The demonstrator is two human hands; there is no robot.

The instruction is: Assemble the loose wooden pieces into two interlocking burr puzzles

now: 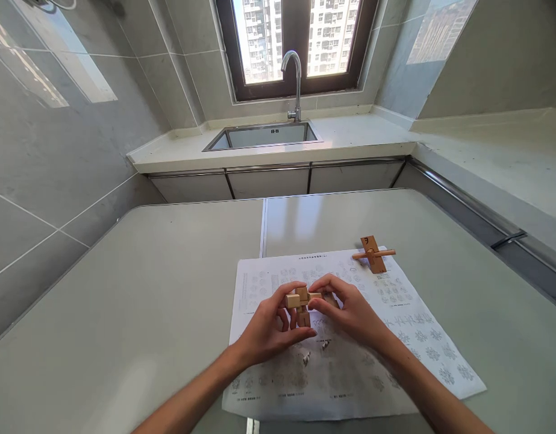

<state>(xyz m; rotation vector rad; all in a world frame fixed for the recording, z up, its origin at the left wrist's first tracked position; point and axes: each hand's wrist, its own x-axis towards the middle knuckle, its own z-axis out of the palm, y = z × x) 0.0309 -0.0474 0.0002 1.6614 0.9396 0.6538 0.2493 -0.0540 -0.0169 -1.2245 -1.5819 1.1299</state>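
Observation:
Between my two hands is a small wooden interlocking puzzle [303, 306] made of crossed blocks, held just above a printed sheet. My left hand [278, 322] grips it from the left, fingers above and thumb along the bottom. From the right, my right hand [343, 304] pinches a side block of the same puzzle between thumb and fingers. Part of another wooden piece shows behind the right fingers; its shape is mostly hidden. Beneath lies the large paper sheet [440, 367], covered in rows of small line drawings.
A flat wooden piece with a rod through it [372, 254] lies at the sheet's upper right corner. Two small torn holes or scraps mark the paper below my hands. Beyond the pale table [124, 289] stand a counter [350, 129], a sink [268, 135] and a faucet [297, 84].

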